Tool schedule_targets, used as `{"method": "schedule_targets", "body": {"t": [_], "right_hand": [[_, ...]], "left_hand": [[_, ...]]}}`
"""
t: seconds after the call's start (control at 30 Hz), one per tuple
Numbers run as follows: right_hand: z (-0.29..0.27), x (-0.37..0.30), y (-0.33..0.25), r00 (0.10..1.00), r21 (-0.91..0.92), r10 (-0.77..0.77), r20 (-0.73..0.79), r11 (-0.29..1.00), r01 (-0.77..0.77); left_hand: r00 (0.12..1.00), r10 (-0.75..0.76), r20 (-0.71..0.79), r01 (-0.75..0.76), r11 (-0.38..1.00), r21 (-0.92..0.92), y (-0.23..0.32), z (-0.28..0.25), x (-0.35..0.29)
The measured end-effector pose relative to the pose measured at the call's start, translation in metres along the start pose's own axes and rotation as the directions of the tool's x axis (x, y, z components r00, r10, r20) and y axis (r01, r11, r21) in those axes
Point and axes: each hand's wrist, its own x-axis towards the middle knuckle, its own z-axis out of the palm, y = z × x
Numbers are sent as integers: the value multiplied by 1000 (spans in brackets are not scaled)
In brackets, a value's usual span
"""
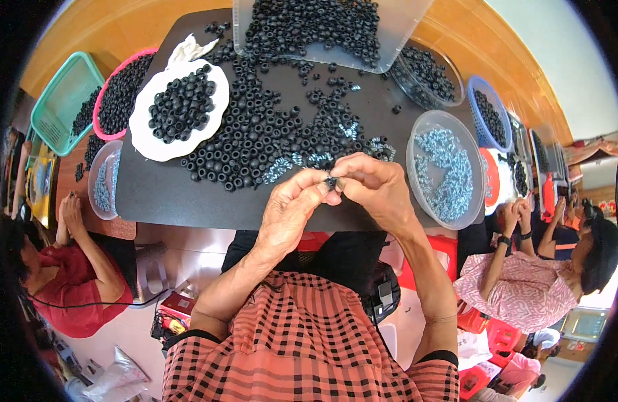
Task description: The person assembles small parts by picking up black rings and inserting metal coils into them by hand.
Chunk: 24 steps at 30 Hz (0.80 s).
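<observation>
Over the front edge of the dark table (168, 201), my left hand (292, 204) and my right hand (379, 191) meet fingertip to fingertip. Both pinch one small black ring-shaped piece (331, 182) between thumbs and forefingers; the fingers partly hide it. Just beyond my hands spreads a loose heap of black pieces with round holes (238, 147). Small shiny light-blue pieces (282, 166) lie along the heap's near side, too small to name exactly. Right of my right hand stands a round clear tub (448, 221) holding more light-blue pieces.
At left on the table, a white scalloped plate (145, 144) bears black pieces beside a crumpled white cloth (188, 50). A large clear bin (406, 30) of black pieces stands at the far side. Seated people (81, 288) work at both sides, near more baskets and tubs.
</observation>
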Motion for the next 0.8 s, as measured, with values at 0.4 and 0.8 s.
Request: {"method": "schedule_targets", "body": {"t": [0.4, 0.8], "right_hand": [[-12, -11, 11, 960, -346, -281, 8, 900, 266], [-1, -16, 18, 947, -223, -316, -53, 928, 297]], "left_hand": [[999, 48, 18, -48, 999, -11, -4, 5, 0], [998, 47, -33, -45, 998, 50, -5, 7, 2]]}}
